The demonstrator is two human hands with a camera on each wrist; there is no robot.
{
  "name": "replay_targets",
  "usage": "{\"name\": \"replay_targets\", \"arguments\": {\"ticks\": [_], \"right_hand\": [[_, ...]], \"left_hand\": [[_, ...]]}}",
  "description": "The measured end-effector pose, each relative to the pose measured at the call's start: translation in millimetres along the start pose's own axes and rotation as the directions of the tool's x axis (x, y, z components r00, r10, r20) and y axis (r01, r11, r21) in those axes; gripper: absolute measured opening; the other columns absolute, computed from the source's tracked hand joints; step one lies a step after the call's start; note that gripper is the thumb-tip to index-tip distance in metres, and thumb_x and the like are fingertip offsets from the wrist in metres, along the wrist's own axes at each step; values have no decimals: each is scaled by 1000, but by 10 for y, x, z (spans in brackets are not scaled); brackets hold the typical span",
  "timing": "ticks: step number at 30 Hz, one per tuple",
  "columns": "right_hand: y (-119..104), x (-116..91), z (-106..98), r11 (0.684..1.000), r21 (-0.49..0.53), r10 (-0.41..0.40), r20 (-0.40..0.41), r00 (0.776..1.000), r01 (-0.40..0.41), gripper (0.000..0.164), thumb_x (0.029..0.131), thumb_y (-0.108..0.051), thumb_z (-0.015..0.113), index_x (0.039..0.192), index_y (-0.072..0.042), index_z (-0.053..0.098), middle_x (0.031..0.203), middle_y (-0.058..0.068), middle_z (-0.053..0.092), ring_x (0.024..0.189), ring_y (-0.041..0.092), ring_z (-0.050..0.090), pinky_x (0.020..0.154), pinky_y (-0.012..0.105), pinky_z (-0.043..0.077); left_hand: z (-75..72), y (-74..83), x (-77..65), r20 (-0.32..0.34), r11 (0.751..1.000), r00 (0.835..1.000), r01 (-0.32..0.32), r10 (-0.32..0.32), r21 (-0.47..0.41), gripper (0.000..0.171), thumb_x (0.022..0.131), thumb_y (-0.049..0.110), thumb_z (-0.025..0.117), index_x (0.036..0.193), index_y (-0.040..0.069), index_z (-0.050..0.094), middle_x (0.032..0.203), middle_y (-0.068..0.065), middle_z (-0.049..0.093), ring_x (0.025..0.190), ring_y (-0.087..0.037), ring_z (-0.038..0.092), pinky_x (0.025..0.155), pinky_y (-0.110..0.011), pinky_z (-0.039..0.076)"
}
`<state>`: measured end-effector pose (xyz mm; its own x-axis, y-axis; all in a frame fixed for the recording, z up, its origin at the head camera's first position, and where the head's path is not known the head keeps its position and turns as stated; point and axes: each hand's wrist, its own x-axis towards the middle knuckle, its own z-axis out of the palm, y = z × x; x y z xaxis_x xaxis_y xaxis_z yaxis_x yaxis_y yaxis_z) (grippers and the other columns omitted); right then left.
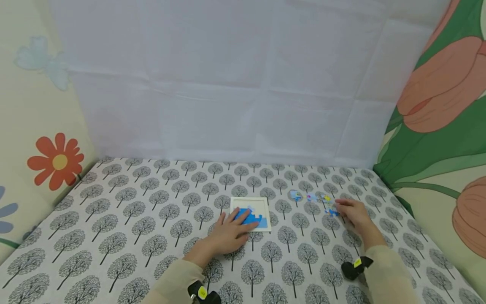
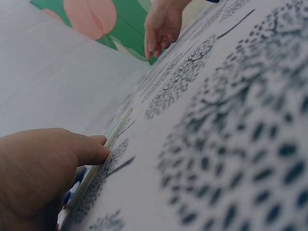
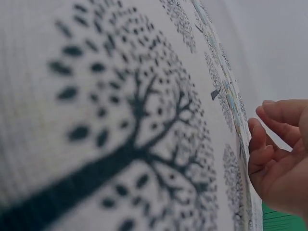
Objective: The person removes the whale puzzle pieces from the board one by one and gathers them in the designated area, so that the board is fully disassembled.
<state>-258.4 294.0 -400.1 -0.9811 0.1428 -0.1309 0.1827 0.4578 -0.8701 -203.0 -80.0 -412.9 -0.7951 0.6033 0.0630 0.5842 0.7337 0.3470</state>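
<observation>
A white-framed jigsaw puzzle board (image 1: 263, 203) lies on the table, with blue pieces (image 1: 253, 218) fitted in its lower part and bare pale backing above. My left hand (image 1: 232, 232) rests on its lower left with fingers spread over the blue part. In the left wrist view the thumb lies along the edge of the frame (image 2: 118, 130). To the right, my right hand (image 1: 354, 212) hovers beside several loose jigsaw pieces (image 1: 332, 213). Its fingers (image 3: 260, 139) are loosely bent, with nothing visible between them and the thumb.
More loose pieces lie in a row behind, among them a yellow-marked one (image 1: 326, 198) and a light blue one (image 1: 295, 195). A tree-print cloth (image 1: 152, 232) covers the table. A white sheet (image 1: 228, 84) hangs along the back edge, with flower-painted walls (image 1: 436, 169) at both sides.
</observation>
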Motion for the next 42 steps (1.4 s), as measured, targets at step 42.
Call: {"name": "replay_targets", "arguments": {"ticks": [42], "right_hand": [[-558, 42, 607, 982, 131, -135, 12, 991, 133, 31, 85, -15, 55, 111, 3, 55, 96, 9, 55, 73, 16, 51, 60, 28, 43]], "left_hand": [[16, 0, -8, -62, 999, 998, -15, 12, -51, 39, 89, 24, 46, 128, 19, 45, 139, -10, 24, 126, -35, 10, 94, -58, 6]]}}
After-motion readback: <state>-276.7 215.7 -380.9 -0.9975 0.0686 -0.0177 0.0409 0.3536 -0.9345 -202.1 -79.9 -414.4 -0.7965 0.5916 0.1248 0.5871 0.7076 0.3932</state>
